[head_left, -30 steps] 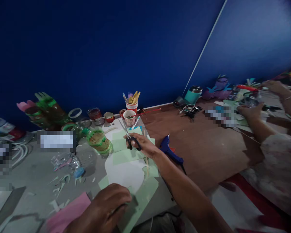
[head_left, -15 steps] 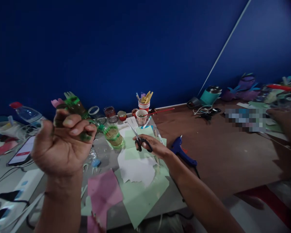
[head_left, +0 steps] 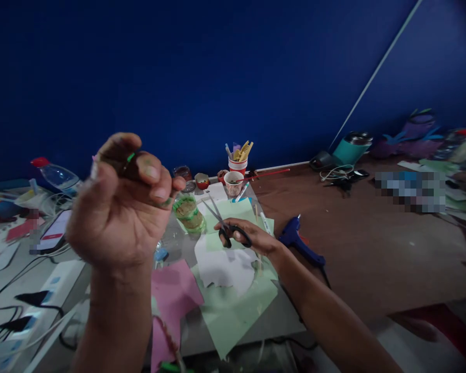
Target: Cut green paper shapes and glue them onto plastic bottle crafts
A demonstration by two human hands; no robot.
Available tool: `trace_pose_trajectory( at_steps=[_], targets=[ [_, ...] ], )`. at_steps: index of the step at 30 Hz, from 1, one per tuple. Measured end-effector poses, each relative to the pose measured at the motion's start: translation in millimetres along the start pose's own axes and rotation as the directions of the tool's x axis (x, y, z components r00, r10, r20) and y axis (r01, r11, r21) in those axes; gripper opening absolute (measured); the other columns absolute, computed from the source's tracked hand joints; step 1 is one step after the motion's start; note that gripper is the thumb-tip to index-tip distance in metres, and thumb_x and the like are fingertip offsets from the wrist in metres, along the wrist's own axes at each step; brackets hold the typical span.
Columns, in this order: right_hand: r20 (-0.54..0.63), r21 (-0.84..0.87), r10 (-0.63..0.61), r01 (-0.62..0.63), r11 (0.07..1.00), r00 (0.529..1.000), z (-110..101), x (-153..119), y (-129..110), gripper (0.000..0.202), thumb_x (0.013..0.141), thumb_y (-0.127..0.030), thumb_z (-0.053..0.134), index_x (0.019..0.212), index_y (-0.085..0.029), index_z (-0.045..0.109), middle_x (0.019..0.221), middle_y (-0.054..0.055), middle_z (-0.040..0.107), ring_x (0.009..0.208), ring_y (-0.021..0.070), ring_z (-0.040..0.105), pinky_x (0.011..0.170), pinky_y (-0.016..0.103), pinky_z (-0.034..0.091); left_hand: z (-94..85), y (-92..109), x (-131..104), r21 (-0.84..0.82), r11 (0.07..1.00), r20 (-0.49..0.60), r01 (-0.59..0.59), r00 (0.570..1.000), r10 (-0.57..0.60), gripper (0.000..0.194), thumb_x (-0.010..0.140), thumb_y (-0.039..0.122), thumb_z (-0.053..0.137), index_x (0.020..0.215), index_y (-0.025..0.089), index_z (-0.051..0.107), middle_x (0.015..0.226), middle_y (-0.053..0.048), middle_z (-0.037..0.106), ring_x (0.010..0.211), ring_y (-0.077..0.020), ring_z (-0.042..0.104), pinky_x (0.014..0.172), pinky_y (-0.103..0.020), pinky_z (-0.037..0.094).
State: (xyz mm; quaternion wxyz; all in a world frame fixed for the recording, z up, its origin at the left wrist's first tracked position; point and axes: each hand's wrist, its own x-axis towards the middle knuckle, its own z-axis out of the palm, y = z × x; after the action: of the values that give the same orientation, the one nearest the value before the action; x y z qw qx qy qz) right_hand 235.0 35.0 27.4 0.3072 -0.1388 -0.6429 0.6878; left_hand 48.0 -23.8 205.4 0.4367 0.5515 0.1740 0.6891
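My left hand (head_left: 126, 212) is raised palm up in front of me, fingers bent and apart, with nothing visible in them and dark green smudges on the fingertips. It blocks most of what stands behind it. My right hand (head_left: 252, 235) grips black-handled scissors (head_left: 214, 208), blades partly apart and pointing away, over the papers. Under them lie a pale green sheet (head_left: 236, 316) and a torn-edged white paper (head_left: 225, 267). A cut plastic bottle with green paint (head_left: 190, 213) stands between my hands. Pink paper (head_left: 176, 290) lies nearer me.
A blue glue gun (head_left: 301, 241) lies right of my forearm. Paper cups (head_left: 233, 181) with tools stand by the wall. At left are a phone (head_left: 56, 233), a power strip (head_left: 50, 285) and a red-capped bottle (head_left: 60, 173). A teal container (head_left: 351, 150) stands farther right.
The view has shifted, so the table's things sit farther right. My left hand has come up and right, hiding the green painted item behind it. The scissors remain in my right hand.
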Motion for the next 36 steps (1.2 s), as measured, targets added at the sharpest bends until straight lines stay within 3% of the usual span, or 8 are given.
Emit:
trace_pose_trajectory(
  at_steps=[7, 11, 14, 17, 21, 26, 29, 36],
  targets=[
    [0.294, -0.301, 0.25, -0.159, 0.94, 0.922, 18.8, 1.8, -11.7, 0.062, 0.074, -0.056, 0.064, 0.118, -0.013, 0.059, 0.081, 0.003, 0.061, 0.07, 0.0128, 0.052, 0.064, 0.024, 0.038, 6.5, 12.3, 18.9, -0.203, 0.978, -0.001, 0.04, 0.999, -0.041, 0.066, 0.096, 0.042, -0.006, 0.101, 0.013, 0.053, 0.072, 0.004, 0.057, 0.061, -0.0036, 0.052, 0.074, -0.026, 0.049],
    [0.344, -0.714, 0.281, 0.056, 0.698, 0.896, 38.6, 0.0, -14.0, 0.03, 0.074, -0.043, 0.066, 0.093, -0.02, 0.069, 0.076, 0.0, 0.066, 0.069, 0.0142, 0.056, 0.068, 0.025, 0.036, 14.0, 7.0, 22.4, -0.182, 0.983, 0.052, 0.006, 0.999, 0.004, 0.065, 0.096, 0.04, -0.005, 0.102, 0.012, 0.054, 0.07, 0.003, 0.055, 0.057, -0.0038, 0.051, 0.072, -0.027, 0.05],
    [0.351, -0.778, 0.206, 0.162, 0.607, 0.913, 44.0, -2.1, -15.2, 0.02, 0.076, -0.039, 0.064, 0.086, -0.023, 0.068, 0.074, -0.001, 0.067, 0.069, 0.0143, 0.057, 0.07, 0.026, 0.034, 14.7, -1.2, 16.2, -0.099, 0.993, 0.013, 0.066, 0.998, -0.065, 0.053, 0.098, 0.035, 0.007, 0.099, 0.013, 0.056, 0.069, 0.002, 0.055, 0.056, -0.0058, 0.051, 0.069, -0.028, 0.051],
    [0.271, -0.762, 0.146, 0.119, 0.637, 0.951, 37.3, -2.2, -16.1, 0.018, 0.076, -0.037, 0.064, 0.083, -0.021, 0.067, 0.071, -0.001, 0.065, 0.065, 0.0131, 0.055, 0.063, 0.024, 0.033, 7.9, -13.0, -8.6, 0.039, 0.993, -0.057, 0.108, 0.993, -0.106, 0.021, 0.092, 0.023, 0.041, 0.098, 0.013, 0.058, 0.068, 0.001, 0.056, 0.056, -0.0086, 0.052, 0.066, -0.029, 0.051],
    [-0.044, -0.648, 0.1, -0.104, 0.755, 0.994, 21.0, 0.4, -13.8, 0.022, 0.075, -0.032, 0.066, 0.092, -0.019, 0.067, 0.067, -0.003, 0.06, 0.06, 0.0113, 0.05, 0.057, 0.022, 0.032, -8.7, -26.9, -69.7, 0.309, 0.938, -0.16, 0.159, 0.981, -0.114, 0.017, 0.08, 0.024, 0.061, 0.094, 0.015, 0.063, 0.069, -0.001, 0.061, 0.06, -0.0109, 0.055, 0.074, -0.03, 0.051],
    [-0.267, -0.354, 0.086, -0.181, 0.918, 0.96, 5.2, 3.6, -14.3, 0.034, 0.074, -0.035, 0.065, 0.102, -0.016, 0.066, 0.065, -0.004, 0.05, 0.06, 0.0102, 0.043, 0.056, 0.022, 0.035, -29.9, -44.7, -142.4, 0.783, 0.563, -0.092, 0.265, 0.944, -0.315, 0.014, 0.082, 0.022, 0.058, 0.094, 0.024, 0.064, 0.075, -0.001, 0.066, 0.067, -0.0151, 0.064, 0.06, -0.025, 0.053],
    [-0.324, -0.252, 0.045, -0.132, 0.959, 0.945, 0.5, 4.6, -14.7, 0.038, 0.073, -0.037, 0.065, 0.103, -0.013, 0.064, 0.066, -0.003, 0.048, 0.062, 0.0108, 0.043, 0.059, 0.024, 0.036, -36.3, -62.1, -167.5, 0.943, 0.324, 0.074, 0.077, 0.9, -0.43, 0.022, 0.081, 0.025, 0.06, 0.102, 0.025, 0.065, 0.1, -0.005, 0.069, 0.094, -0.0204, 0.065, 0.081, -0.03, 0.054],
    [-0.344, -0.164, 0.061, -0.124, 0.979, 0.937, -0.5, 6.4, -9.8, 0.042, 0.072, -0.04, 0.066, 0.104, -0.012, 0.064, 0.067, -0.002, 0.05, 0.062, 0.0104, 0.045, 0.061, 0.026, 0.036, -44.4, -95.3, -194.2, 0.977, 0.122, 0.212, -0.173, 0.833, -0.511, 0.032, 0.082, 0.031, 0.06, 0.112, 0.024, 0.06, 0.115, -0.008, 0.064, 0.108, -0.0239, 0.058, 0.089, -0.038, 0.053]
  ],
)
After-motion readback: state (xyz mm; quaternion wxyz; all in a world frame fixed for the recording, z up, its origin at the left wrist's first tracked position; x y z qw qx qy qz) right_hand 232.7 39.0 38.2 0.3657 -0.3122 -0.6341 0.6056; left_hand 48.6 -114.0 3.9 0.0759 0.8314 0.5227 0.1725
